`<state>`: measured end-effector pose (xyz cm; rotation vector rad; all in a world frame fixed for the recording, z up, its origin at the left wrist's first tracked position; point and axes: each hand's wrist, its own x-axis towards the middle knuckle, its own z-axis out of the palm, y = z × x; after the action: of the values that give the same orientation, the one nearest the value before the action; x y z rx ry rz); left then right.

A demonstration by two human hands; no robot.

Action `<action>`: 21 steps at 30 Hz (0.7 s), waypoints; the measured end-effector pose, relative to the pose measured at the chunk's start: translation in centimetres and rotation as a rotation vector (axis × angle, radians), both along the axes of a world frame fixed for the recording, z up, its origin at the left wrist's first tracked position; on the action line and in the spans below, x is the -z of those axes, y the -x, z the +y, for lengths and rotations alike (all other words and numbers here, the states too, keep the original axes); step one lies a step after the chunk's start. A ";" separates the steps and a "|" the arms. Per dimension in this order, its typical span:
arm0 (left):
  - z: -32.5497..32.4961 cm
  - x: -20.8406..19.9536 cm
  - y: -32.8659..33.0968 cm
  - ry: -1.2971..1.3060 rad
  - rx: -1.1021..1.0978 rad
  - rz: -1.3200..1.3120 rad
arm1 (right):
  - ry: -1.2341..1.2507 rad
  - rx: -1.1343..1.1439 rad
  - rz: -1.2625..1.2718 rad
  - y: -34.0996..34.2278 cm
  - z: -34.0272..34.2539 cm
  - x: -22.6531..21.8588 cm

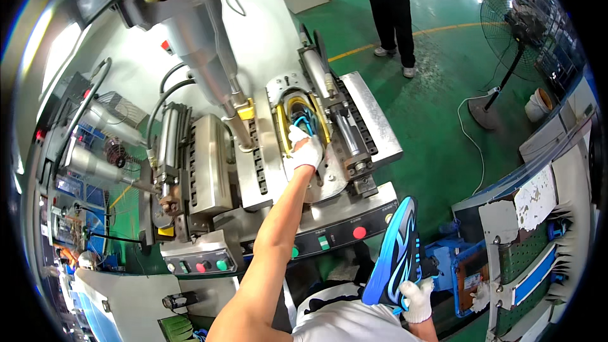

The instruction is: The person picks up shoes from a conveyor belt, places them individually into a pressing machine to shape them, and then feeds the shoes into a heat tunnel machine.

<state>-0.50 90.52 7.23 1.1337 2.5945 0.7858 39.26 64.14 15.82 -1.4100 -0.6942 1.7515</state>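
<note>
My left hand (305, 152), in a white glove, reaches forward into the machine. Its fingers are closed at the near end of a dark shoe with blue laces (303, 116), which sits between yellow-edged side pads (282, 123). The glove hides that end of the shoe. Low on the right, my right hand (417, 301), also gloved in white, grips a blue and black sports shoe (396, 256) at its lower end. That shoe is held upright in front of the machine, its blue sole side turned left.
A steel press cylinder (202, 50) slants down left of the shoe station. Buttons, including a red one (360, 233), line the front panel. At right stand a blue crate (465, 272) and a green-panelled rack (525, 259). Beyond are a person (392, 12) and a pedestal fan (516, 44).
</note>
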 end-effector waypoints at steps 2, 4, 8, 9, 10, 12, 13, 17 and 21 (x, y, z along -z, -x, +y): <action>-0.8 4.2 4.4 -0.057 0.006 0.222 | 0.040 -0.004 0.026 0.1 -0.4 1.0; -0.1 0.8 2.1 -0.049 0.015 -0.022 | 0.075 0.026 -0.052 -0.6 0.1 3.0; -5.8 -6.9 6.4 -0.043 -0.016 -0.407 | 0.072 -0.017 0.082 2.3 3.3 1.8; -8.2 -10.2 4.8 -0.006 0.077 -0.394 | -0.008 -0.018 0.041 2.8 4.2 1.9; -11.2 -10.8 3.8 -0.098 0.015 -0.379 | -0.086 -0.029 0.005 3.7 5.0 1.8; -17.7 -9.1 2.4 -0.368 0.040 -0.544 | -0.249 -0.116 0.014 7.1 8.1 -0.1; -21.6 -8.1 2.4 -0.548 0.124 -0.712 | -0.299 -0.155 0.053 9.7 9.8 -1.6; -36.6 -8.6 -0.6 -0.602 0.018 -0.955 | -0.211 -0.456 0.174 20.6 22.2 -1.5; -49.5 -8.3 -4.8 -0.492 -0.272 -1.009 | -0.556 -0.713 -0.325 33.7 33.7 3.4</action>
<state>4.29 41.01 15.54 0.2693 1.7235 1.5906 5.56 97.80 12.45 -1.1173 -1.8771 1.6167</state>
